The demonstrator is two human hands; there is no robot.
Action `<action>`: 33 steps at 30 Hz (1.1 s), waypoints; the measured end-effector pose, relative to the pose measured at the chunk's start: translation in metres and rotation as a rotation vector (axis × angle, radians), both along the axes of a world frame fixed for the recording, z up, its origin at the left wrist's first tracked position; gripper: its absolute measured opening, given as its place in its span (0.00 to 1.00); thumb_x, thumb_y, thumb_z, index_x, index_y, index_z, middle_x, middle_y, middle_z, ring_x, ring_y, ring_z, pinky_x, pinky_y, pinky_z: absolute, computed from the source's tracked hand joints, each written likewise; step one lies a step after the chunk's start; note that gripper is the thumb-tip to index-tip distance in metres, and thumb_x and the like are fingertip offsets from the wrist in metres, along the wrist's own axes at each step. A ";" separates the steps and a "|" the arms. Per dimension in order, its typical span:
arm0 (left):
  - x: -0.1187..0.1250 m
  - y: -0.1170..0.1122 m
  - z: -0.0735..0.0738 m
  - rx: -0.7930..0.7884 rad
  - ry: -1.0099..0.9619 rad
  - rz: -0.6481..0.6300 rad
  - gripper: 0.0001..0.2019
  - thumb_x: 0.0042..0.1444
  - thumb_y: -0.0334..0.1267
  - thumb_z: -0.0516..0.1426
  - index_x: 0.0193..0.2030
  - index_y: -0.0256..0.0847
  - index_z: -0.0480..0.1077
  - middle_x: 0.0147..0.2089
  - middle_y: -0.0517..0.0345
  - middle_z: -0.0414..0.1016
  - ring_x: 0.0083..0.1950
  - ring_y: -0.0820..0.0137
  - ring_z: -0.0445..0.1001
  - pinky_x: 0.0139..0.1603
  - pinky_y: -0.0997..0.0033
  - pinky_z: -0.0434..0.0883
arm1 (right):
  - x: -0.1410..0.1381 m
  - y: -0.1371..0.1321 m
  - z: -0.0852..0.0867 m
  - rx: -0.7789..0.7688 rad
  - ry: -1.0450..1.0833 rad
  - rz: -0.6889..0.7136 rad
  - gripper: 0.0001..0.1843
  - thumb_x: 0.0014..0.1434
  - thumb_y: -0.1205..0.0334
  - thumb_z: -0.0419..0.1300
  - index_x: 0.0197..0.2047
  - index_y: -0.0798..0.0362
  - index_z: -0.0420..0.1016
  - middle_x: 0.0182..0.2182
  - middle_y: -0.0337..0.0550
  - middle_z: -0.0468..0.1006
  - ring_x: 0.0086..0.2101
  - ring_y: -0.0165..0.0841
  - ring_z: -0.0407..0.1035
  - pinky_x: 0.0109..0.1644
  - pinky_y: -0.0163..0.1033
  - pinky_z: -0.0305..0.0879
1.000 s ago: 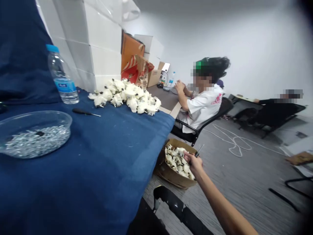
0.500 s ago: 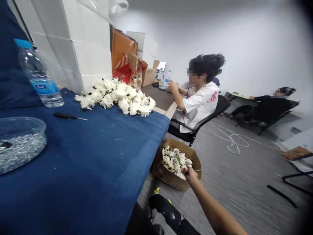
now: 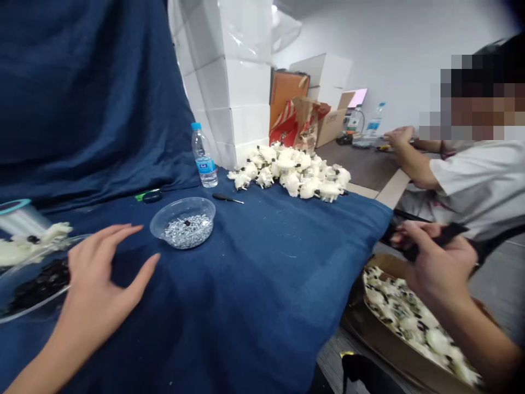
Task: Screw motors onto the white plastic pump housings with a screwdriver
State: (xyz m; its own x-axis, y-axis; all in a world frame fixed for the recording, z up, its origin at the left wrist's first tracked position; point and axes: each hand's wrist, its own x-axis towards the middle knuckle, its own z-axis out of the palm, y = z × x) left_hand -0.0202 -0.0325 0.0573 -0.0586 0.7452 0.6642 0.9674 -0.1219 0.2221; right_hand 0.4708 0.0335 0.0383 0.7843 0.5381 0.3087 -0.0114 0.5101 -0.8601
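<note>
My left hand is held over the blue-covered table with thumb and fingers spread, holding nothing. Beside it, partly hidden, is a clear container of small black parts. A clear bowl of small silvery metal pieces stands just beyond its fingertips. My right hand is above a cardboard box of white plastic assemblies. Its fingers are curled, with something dark at them; I cannot make out what is held, as a black chair part may lie behind.
White assemblies are heaped at the table's far right. Nearby are a screwdriver, a water bottle and stacked white boxes. A spool stands at far left. Another person sits close on the right.
The view has swung left, bringing my left hand and the container of black parts into sight. My right hand has risen from the assemblies in the cardboard box to above it.
</note>
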 end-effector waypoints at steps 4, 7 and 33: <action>0.001 0.038 0.013 -0.005 0.006 0.145 0.26 0.66 0.59 0.50 0.62 0.47 0.68 0.69 0.43 0.64 0.73 0.45 0.58 0.74 0.40 0.55 | -0.072 0.000 0.026 0.057 -0.083 0.384 0.26 0.39 0.61 0.78 0.23 0.50 0.61 0.25 0.37 0.76 0.21 0.29 0.68 0.26 0.37 0.61; -0.020 0.053 0.035 -0.119 0.030 0.279 0.25 0.67 0.57 0.54 0.62 0.45 0.70 0.74 0.41 0.55 0.76 0.39 0.48 0.71 0.29 0.52 | -0.114 -0.002 0.046 0.065 -0.119 0.605 0.25 0.43 0.60 0.76 0.24 0.50 0.60 0.26 0.35 0.75 0.21 0.28 0.68 0.26 0.36 0.62; -0.101 0.010 0.072 -0.888 0.138 0.241 0.12 0.67 0.42 0.63 0.52 0.38 0.75 0.53 0.51 0.79 0.52 0.60 0.79 0.52 0.53 0.78 | -0.256 0.103 0.039 -0.313 -0.042 0.937 0.07 0.70 0.63 0.62 0.42 0.58 0.73 0.29 0.33 0.71 0.21 0.21 0.61 0.21 0.26 0.60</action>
State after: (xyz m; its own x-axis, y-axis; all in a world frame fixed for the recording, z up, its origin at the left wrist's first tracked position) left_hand -0.1214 -0.0222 0.1290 -0.2409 0.9617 -0.1309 0.9693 0.2453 0.0185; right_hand 0.2145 0.1369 0.0772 -0.0086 0.9979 0.0644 -0.2602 0.0600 -0.9637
